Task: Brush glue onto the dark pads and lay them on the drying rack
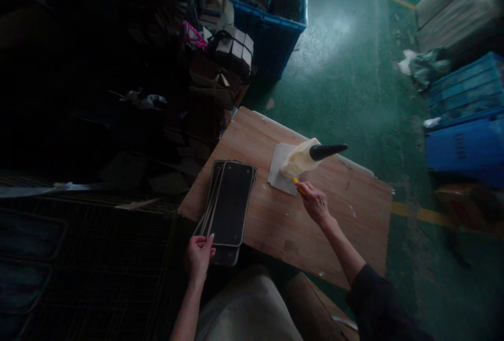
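Note:
A stack of dark rectangular panels (pixel 232 202) with pale edges and small holes near the corners lies on the wooden board, slightly fanned. At its near left corner, my left hand (pixel 200 257) pinches the edge of the top panel between thumb and fingers. My right hand (pixel 314 202) is closed round a thin yellow-handled tool (pixel 298 185). The tool's far end meets a cream plastic bottle (pixel 296 161) with a black cone-shaped nozzle (pixel 327 151), and its tip is too unclear to name. Under the tilted bottle is a whitish square sheet (pixel 277 168).
The wooden board (pixel 315 246) forms the work surface. Beyond it stands a blue crate (pixel 271 20) holding dark bundles. Dark stacked materials (pixel 212 75) crowd the left. Blue bins (pixel 468 141) line the right side of the green floor (pixel 346 89). A cardboard box (pixel 315 304) sits below the board.

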`<state>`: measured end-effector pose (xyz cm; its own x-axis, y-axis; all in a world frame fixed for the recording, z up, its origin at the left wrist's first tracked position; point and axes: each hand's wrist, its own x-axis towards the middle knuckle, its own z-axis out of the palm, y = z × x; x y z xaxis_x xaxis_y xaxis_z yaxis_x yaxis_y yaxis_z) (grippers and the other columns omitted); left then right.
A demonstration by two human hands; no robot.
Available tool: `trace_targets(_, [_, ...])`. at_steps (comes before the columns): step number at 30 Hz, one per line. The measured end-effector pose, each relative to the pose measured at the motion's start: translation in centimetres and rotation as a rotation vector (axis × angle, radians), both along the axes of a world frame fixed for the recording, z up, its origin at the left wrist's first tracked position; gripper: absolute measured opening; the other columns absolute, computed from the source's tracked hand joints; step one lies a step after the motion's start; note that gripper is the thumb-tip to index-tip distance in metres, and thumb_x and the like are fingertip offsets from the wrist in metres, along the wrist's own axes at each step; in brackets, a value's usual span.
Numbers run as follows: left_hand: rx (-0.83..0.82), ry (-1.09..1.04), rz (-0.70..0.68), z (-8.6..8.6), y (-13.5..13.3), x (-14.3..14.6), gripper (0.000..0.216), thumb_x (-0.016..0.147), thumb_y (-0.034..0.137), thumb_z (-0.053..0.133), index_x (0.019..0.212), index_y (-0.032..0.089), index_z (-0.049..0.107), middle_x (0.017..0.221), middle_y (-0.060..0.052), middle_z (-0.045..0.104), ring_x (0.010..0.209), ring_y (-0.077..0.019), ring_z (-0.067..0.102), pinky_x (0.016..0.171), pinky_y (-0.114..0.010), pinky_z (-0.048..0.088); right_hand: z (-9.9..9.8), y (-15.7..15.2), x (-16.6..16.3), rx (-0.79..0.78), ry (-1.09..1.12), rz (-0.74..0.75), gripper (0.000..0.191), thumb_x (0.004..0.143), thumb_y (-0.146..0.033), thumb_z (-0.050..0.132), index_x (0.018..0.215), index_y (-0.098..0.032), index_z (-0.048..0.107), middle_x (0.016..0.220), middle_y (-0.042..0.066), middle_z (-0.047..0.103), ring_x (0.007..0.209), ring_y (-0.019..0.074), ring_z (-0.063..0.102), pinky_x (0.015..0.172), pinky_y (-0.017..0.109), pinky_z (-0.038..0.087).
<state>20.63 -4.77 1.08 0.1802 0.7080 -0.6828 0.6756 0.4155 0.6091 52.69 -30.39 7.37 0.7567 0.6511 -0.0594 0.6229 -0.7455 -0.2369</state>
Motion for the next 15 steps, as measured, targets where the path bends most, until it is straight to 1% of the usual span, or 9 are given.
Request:
trace_targets(3, [-0.014, -0.007, -0.020, -0.1, 0.1, 0.1, 0.035, 0.065, 0.045, 0.074, 0.077, 0.018, 0.054, 0.054, 0.003, 0.059, 0.044, -0.0182, 0.065, 0.039, -0.025, 0.052, 0.3, 0.0, -0.9, 0.153, 0.048, -0.118, 0.027, 0.098, -0.032, 0.043, 0.115, -0.024, 0.063, 0.105, 0.006, 0.068, 0.080, 0.0184, 0.065, 0.066, 0.026, 0.046])
trace_targets(5, [-0.028, -0.016, -0.026, -0.2, 0.1, 0.1, 0.035, 0.063, 0.045, 0.074, 0.074, 0.017, 0.056, 0.052, 0.002, 0.060, 0.044, -0.0183, 0.065, 0.040, -0.025, 0.051, 0.2, 0.4, -1.4, 0.316, 0.093, -0.273, 0.028, 0.097, -0.037, 0.046, 0.113, -0.023, 0.063, 0.102, 0.006, 0.069, 0.080, 0.0189, 0.067, 0.070, 0.028, 0.050])
trace_targets(7, [-0.045, -0.019, -0.022, -0.1, 0.2, 0.2, 0.036, 0.061, 0.046, 0.075, 0.072, 0.017, 0.057, 0.051, 0.002, 0.060, 0.044, -0.0181, 0.064, 0.040, -0.025, 0.051, -0.2, 1.0, -1.6, 0.520, 0.158, -0.464, 0.031, 0.093, -0.043, 0.051, 0.111, -0.021, 0.063, 0.093, 0.005, 0.070, 0.077, 0.0187, 0.068, 0.070, 0.030, 0.054])
trace_targets(10, [-0.066, -0.027, -0.008, 0.0, 0.4, 0.3, 0.038, 0.058, 0.046, 0.076, 0.070, 0.015, 0.058, 0.050, 0.001, 0.060, 0.043, -0.0169, 0.063, 0.040, -0.025, 0.051, -1.2, 2.3, -1.5, 0.863, 0.282, -0.722, 0.037, 0.084, -0.047, 0.063, 0.106, -0.018, 0.062, 0.083, 0.003, 0.069, 0.069, 0.0172, 0.069, 0.065, 0.029, 0.057])
trace_targets(12, [-0.074, -0.041, -0.004, 0.1, 0.5, 0.4, 0.039, 0.056, 0.047, 0.077, 0.069, 0.015, 0.058, 0.050, 0.001, 0.060, 0.043, -0.0157, 0.062, 0.041, -0.024, 0.051, -2.0, 3.3, -1.2, 1.064, 0.349, -0.873, 0.041, 0.076, -0.047, 0.071, 0.100, -0.016, 0.061, 0.076, 0.001, 0.068, 0.063, 0.0162, 0.069, 0.061, 0.027, 0.058])
trace_targets(13, [-0.078, -0.048, -0.005, 0.2, 0.5, 0.4, 0.040, 0.056, 0.048, 0.077, 0.069, 0.015, 0.058, 0.051, 0.001, 0.060, 0.043, -0.0153, 0.062, 0.041, -0.024, 0.051, -2.5, 3.7, -1.0, 1.134, 0.373, -0.941, 0.043, 0.072, -0.046, 0.074, 0.098, -0.015, 0.061, 0.072, 0.000, 0.068, 0.060, 0.0159, 0.068, 0.059, 0.026, 0.058])
trace_targets(15, [-0.094, -0.056, -0.017, 0.3, 0.7, 0.3, 0.042, 0.055, 0.049, 0.077, 0.069, 0.014, 0.058, 0.052, 0.001, 0.061, 0.044, -0.0150, 0.062, 0.042, -0.024, 0.051, -3.5, 4.2, -0.7, 1.210, 0.407, -1.043, 0.046, 0.067, -0.045, 0.077, 0.095, -0.015, 0.059, 0.066, -0.001, 0.067, 0.055, 0.0161, 0.068, 0.053, 0.025, 0.057])
